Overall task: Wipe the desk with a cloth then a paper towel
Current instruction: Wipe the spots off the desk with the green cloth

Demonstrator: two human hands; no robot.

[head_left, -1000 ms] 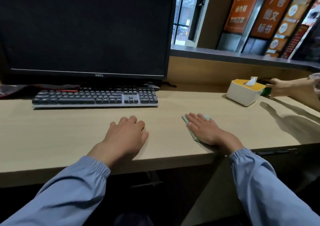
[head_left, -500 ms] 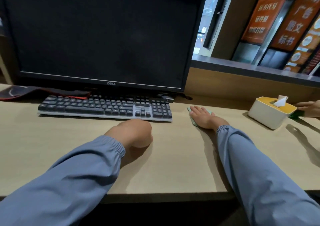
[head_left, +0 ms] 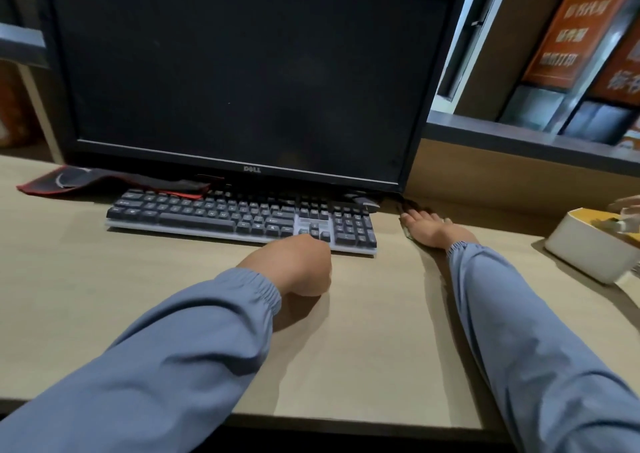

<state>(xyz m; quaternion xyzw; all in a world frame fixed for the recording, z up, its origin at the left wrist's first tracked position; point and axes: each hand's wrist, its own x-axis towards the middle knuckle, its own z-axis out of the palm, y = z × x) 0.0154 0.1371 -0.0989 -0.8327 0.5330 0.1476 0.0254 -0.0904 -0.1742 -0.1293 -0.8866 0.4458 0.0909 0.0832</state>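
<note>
Near edge: bare stretch of the surface between the two blue sleeves; nothing lies on it here
Left hand: curled into a loose fist, knuckles resting on the surface just in front of the keyboard; it has hold of nothing that I can see
Right hand: stretched far forward, palm down and fingers flat, to the right of the keyboard's end and close to the lower right corner of the monitor
Cloth: almost wholly hidden under the right palm; only a thin pale sliver shows at the hand's left edge, so the hand presses it flat rather than grips it
Key relation: the cloth sits directly beneath the right hand, at the far end of that arm's reach; the arm's long axis runs from near edge to back, so my guess is the coming stroke pulls back along that line or sweeps sideways; the left hand is well apart from the cloth
Tissue box: white with a yellow top, to the right of the right hand, blurred; likely the paper towel source for later
Task stage: cloth wiping under way, paper step not yet begun
</note>
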